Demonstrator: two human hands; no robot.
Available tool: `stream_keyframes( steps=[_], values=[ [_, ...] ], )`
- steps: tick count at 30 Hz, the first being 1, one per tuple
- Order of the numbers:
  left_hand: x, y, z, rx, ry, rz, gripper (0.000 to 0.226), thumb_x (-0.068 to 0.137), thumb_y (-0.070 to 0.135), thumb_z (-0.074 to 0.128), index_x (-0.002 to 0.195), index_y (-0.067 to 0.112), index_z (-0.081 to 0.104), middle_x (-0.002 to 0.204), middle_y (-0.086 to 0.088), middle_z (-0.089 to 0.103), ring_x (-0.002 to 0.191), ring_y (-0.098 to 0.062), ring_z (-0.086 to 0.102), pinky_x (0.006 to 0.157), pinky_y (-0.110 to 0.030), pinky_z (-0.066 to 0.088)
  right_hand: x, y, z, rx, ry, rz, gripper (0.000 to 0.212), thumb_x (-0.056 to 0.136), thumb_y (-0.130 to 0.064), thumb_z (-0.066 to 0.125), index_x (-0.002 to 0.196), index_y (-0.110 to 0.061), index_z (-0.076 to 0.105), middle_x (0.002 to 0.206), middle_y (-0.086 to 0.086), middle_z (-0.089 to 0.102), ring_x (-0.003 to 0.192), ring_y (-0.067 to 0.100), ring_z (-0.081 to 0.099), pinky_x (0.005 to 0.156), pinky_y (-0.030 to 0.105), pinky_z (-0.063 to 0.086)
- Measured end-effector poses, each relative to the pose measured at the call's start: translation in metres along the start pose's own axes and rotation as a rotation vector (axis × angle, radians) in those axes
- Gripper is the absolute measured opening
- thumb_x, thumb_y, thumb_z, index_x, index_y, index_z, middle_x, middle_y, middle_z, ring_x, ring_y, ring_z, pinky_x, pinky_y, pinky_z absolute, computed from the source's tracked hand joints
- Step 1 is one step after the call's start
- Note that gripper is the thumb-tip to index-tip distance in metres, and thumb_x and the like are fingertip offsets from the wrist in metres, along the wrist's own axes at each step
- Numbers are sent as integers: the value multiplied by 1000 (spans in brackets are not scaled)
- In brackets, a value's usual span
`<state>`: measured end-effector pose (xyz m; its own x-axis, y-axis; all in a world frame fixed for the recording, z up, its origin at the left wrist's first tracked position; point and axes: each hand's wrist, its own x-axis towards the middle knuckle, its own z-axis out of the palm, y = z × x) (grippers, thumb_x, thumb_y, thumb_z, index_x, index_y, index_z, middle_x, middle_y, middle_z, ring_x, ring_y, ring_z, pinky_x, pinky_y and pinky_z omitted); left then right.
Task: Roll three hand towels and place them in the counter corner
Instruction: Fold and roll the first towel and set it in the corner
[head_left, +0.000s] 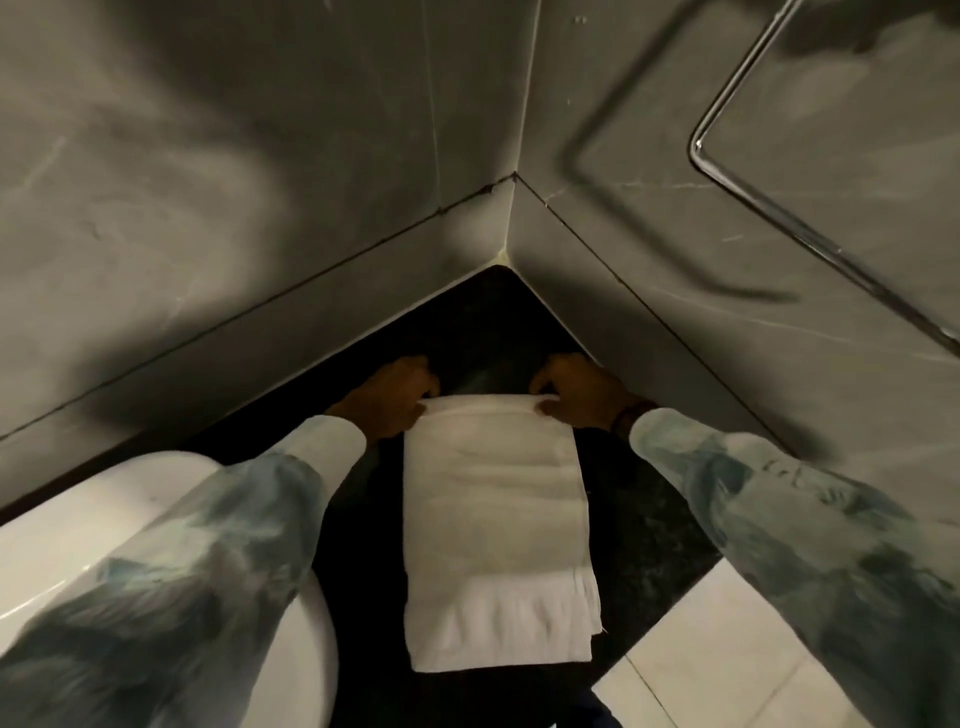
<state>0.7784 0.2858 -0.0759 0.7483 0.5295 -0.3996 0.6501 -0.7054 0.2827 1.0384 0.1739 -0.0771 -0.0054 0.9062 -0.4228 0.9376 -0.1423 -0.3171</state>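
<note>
A white hand towel (493, 530) lies folded into a long strip on the black counter (363, 499), running from the front edge toward the corner. My left hand (397, 397) grips the towel's far left corner. My right hand (574, 392) grips its far right corner. The far edge between both hands is slightly lifted and curled. The counter corner (496, 291) lies just beyond the hands, dark and bare. No other towel is in view.
Grey stone walls (260, 208) meet at the corner behind the counter. A white basin (78, 530) sits at the left, partly under my left sleeve. A mirror edge (831, 156) hangs on the right wall. Pale floor tiles (727, 649) show at lower right.
</note>
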Motion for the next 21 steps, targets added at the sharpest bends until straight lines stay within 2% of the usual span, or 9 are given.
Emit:
stream_keyframes(
  steps=[3, 4, 7, 10, 13, 15, 19, 21],
  values=[
    [-5, 0, 11, 42, 42, 67, 32, 93, 10, 54, 124, 1, 55, 128, -20, 55, 118, -35, 54, 103, -41, 43, -11, -2, 14, -160, 21, -100, 35, 94, -23, 64, 126, -10, 60, 134, 14, 56, 123, 32, 53, 107, 40, 43],
    [-7, 0, 14, 77, 63, 110, 35, 92, 9, 53, 126, 0, 53, 128, -21, 55, 117, -36, 54, 102, -41, 43, -15, -4, 20, -228, 88, -153, 35, 91, -18, 67, 124, -7, 60, 130, 16, 58, 119, 35, 56, 103, 41, 46],
    [-18, -1, 22, 258, 52, 230, 44, 91, 9, 55, 134, 2, 48, 137, -20, 52, 123, -36, 52, 106, -41, 42, -30, -4, 34, -444, 328, -356, 38, 64, -6, 87, 98, -4, 72, 97, 17, 72, 84, 34, 70, 76, 37, 59],
    [-27, -1, 31, 402, 37, 309, 54, 85, 14, 68, 135, 5, 50, 138, -19, 53, 125, -35, 54, 107, -40, 45, -40, -1, 43, -432, 410, -402, 37, 63, -5, 86, 98, -5, 74, 99, 15, 73, 84, 34, 70, 76, 36, 58],
    [-37, 2, 30, 312, -40, 270, 37, 98, 22, 50, 135, 16, 46, 144, -9, 44, 133, -29, 44, 109, -33, 39, -49, 0, 46, -259, 326, -351, 27, 78, -4, 76, 105, -4, 73, 109, 19, 69, 95, 40, 67, 83, 43, 56],
    [-39, 5, 24, 189, -54, 223, 33, 100, 22, 45, 133, 16, 51, 144, -8, 43, 132, -27, 44, 109, -30, 37, -58, -3, 40, -127, 254, -275, 20, 90, -11, 67, 107, -4, 74, 113, 18, 68, 102, 38, 64, 90, 44, 54],
    [-36, 15, 17, 11, 5, 90, 28, 94, 10, 55, 121, 2, 59, 123, -20, 60, 115, -35, 59, 101, -40, 47, -53, -18, 22, 141, 164, -13, 18, 91, -18, 68, 97, -7, 80, 105, 15, 76, 101, 32, 69, 93, 35, 53],
    [-33, 20, 16, 15, 25, 37, 39, 93, 9, 59, 130, 4, 53, 132, -20, 56, 122, -36, 54, 107, -44, 44, -46, -23, 17, 144, 111, 75, 20, 86, -21, 74, 101, -8, 78, 105, 14, 77, 103, 30, 70, 95, 34, 53]
  ],
)
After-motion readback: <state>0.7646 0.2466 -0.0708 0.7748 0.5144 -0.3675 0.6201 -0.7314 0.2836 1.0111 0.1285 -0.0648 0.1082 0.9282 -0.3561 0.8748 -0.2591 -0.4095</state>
